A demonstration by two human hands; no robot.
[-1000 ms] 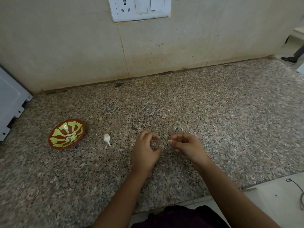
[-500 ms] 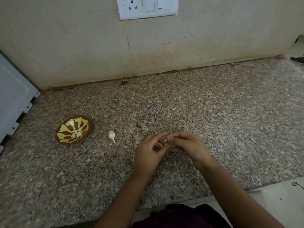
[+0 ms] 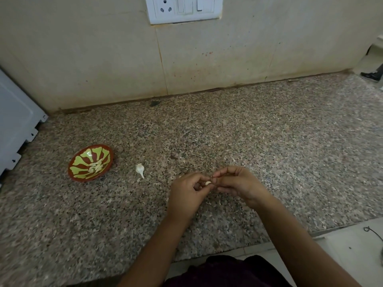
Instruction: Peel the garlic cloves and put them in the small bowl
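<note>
Standing at the speckled granite counter [image 3: 269, 152], the person has both hands brought together near its front edge; the left hand [image 3: 186, 193] and the right hand [image 3: 238, 183] meet at the fingertips, and a pale garlic clove [image 3: 207, 183] shows pinched between them, the fingers of both hands curled in around it; how much skin it carries I cannot tell, it is too small to make out. Just left of the hands a second clove [image 3: 140, 169], white with a pointed tail, lies alone on the stone, touching nothing; further left sits the small bowl [image 3: 77, 166], red-brown with yellow-green stripes, with a few pale peeled cloves [image 3: 97, 166] lying at its bottom. A white appliance panel [image 3: 14, 121] stands at the far left by the tiled wall [image 3: 83, 59]; a white socket-and-switch plate [image 3: 183, 9] is fixed high on that wall; a dark garment [image 3: 228, 272] shows at the bottom, between the forearms.
</note>
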